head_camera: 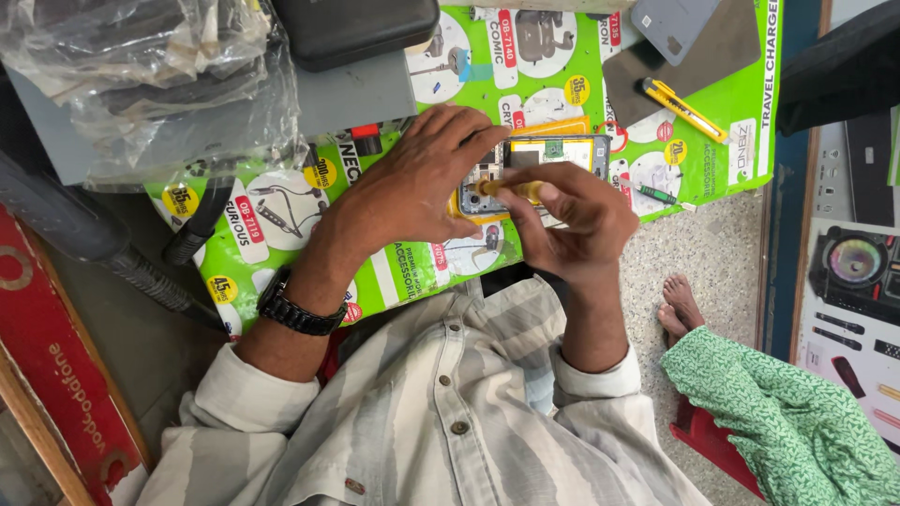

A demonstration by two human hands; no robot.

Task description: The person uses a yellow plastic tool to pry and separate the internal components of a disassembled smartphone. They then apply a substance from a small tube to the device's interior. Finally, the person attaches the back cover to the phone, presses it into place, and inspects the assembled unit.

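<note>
Opened smartphone with exposed circuit board and yellow frame [539, 155], lying near the middle of the green printed poster sheet [281, 211] that covers the bench. Left hand [412, 187], black wristwatch [298, 309] at the wrist, fingers curled narrow over the phone's near end, pressing it down. Right hand [572, 220], fingers pinched shut around a yellow-handled screwdriver [511, 188] laid across the phone. Yellow utility knife [682, 109] toward the sheet's far right corner; crumpled clear plastic bag [141, 66] at the far left edge.

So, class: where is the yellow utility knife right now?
In the head view, the yellow utility knife lies upper right on the green poster, beside a dark panel.
</note>
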